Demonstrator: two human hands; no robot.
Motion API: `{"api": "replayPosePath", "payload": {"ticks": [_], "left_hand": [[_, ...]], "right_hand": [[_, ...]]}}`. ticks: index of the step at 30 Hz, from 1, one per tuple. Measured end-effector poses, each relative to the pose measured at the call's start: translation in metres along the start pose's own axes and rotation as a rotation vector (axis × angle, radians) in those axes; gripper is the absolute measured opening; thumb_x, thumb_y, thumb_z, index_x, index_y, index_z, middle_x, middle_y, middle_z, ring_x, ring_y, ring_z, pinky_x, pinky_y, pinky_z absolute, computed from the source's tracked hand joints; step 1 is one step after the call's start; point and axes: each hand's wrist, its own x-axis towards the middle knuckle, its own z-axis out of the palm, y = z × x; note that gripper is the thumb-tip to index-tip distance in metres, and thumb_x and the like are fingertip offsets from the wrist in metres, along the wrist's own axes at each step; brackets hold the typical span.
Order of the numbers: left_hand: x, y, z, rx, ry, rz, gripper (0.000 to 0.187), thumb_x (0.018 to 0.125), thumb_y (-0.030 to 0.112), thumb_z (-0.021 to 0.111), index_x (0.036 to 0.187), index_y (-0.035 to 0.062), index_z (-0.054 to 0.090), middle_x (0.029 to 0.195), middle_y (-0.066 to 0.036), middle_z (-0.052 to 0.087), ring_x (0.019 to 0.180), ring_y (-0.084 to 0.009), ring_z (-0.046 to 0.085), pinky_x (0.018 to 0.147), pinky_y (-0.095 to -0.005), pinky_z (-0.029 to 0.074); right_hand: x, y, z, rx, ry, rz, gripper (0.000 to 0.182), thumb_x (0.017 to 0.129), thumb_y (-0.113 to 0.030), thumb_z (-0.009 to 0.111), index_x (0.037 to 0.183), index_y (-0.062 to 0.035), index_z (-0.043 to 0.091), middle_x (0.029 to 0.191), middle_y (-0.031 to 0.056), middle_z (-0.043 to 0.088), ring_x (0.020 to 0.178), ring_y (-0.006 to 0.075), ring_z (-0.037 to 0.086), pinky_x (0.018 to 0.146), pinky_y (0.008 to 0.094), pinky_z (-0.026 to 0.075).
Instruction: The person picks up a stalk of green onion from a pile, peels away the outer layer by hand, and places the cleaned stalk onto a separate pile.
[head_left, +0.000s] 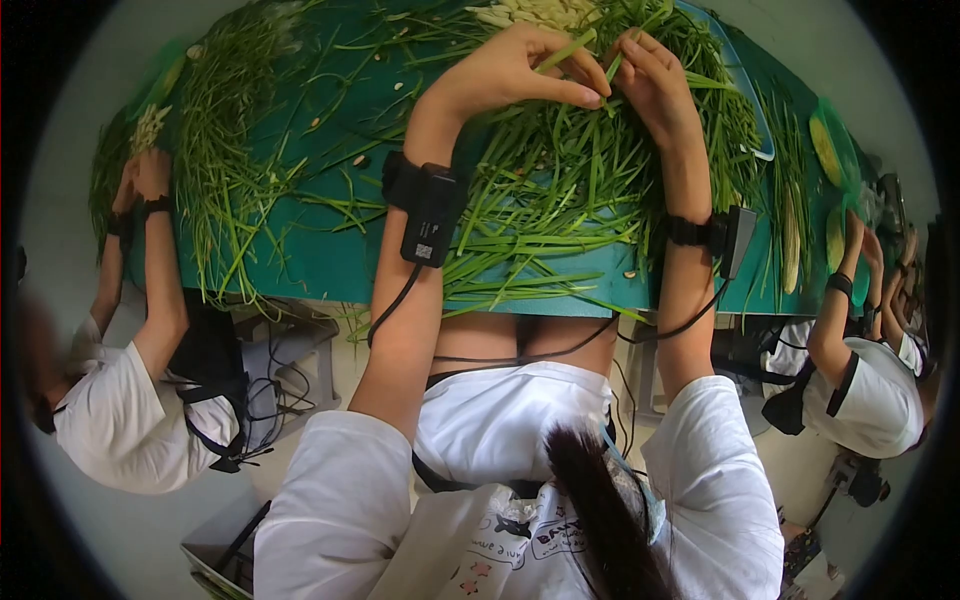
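Note:
Over the far part of the green table, my left hand (pixel 510 70) grips a pale green stalk (pixel 567 52) that slants up between thumb and fingers. Close beside it, my right hand (pixel 655 85) pinches a thin strip of green leaf (pixel 613 70) with bent fingers. The fingertips of both hands nearly meet. Beneath them spreads a loose heap of long, flat green leaves (pixel 570 175), reaching to the near table edge. A pile of pale, cream-coloured stalks (pixel 535 12) lies just beyond my hands.
The green tabletop (pixel 325 240) has scattered scraps on it. A blue-rimmed tray (pixel 765 140) stands right of the leaves. More greens (pixel 225 150) lie at left, where a person's hands (pixel 150 175) hold pale stalks. Other people (pixel 865 390) sit at right. Cables (pixel 520 357) hang from my forearms.

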Motion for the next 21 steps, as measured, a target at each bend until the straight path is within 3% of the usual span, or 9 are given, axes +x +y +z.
{"api": "replayPosePath", "payload": {"ticks": [1, 3, 10, 16, 21], "left_hand": [[-0.001, 0.000, -0.001, 0.000, 0.001, 0.000, 0.025, 0.081, 0.025, 0.077, 0.095, 0.0048, 0.074, 0.080, -0.001, 0.068, 0.069, -0.0064, 0.052, 0.061, -0.0250, 0.036], [-0.001, 0.003, -0.003, 0.073, -0.052, -0.090, 0.020, 0.086, 0.019, 0.072, 0.100, 0.0038, 0.071, 0.092, -0.005, 0.071, 0.087, -0.0105, 0.064, 0.079, -0.0254, 0.048], [0.000, -0.002, -0.003, -0.030, 0.010, -0.106, 0.023, 0.086, 0.021, 0.071, 0.096, 0.0010, 0.070, 0.085, -0.005, 0.070, 0.087, -0.0117, 0.065, 0.081, -0.0263, 0.048], [-0.001, -0.007, -0.002, -0.081, 0.016, -0.103, 0.026, 0.091, 0.023, 0.067, 0.105, 0.0018, 0.061, 0.090, -0.008, 0.071, 0.091, -0.0132, 0.066, 0.084, -0.0277, 0.048], [-0.003, -0.010, -0.007, -0.040, 0.012, -0.170, 0.032, 0.092, 0.025, 0.067, 0.111, -0.0003, 0.063, 0.092, -0.009, 0.071, 0.092, -0.0144, 0.065, 0.087, -0.0299, 0.048]], "right_hand": [[-0.001, 0.000, 0.000, -0.005, 0.004, 0.003, 0.018, 0.096, -0.018, 0.059, 0.098, 0.0000, 0.061, 0.075, -0.0023, 0.053, 0.068, 0.0058, 0.048, 0.068, 0.0230, 0.040], [-0.001, -0.002, 0.001, -0.006, -0.010, 0.001, 0.019, 0.096, -0.018, 0.059, 0.098, 0.0000, 0.061, 0.077, -0.0022, 0.054, 0.068, 0.0058, 0.049, 0.069, 0.0228, 0.041], [-0.003, -0.002, 0.005, 0.002, 0.077, -0.001, 0.021, 0.096, -0.020, 0.059, 0.102, 0.0001, 0.061, 0.087, 0.0000, 0.059, 0.073, 0.0070, 0.053, 0.072, 0.0232, 0.043], [-0.002, -0.004, 0.004, 0.060, -0.078, 0.008, 0.026, 0.096, -0.026, 0.059, 0.103, -0.0007, 0.062, 0.081, 0.0004, 0.058, 0.075, 0.0087, 0.053, 0.074, 0.0252, 0.043], [-0.003, -0.003, 0.010, -0.046, -0.044, 0.031, 0.031, 0.097, -0.031, 0.057, 0.104, -0.0012, 0.062, 0.077, 0.0007, 0.057, 0.075, 0.0095, 0.053, 0.074, 0.0258, 0.043]]}}
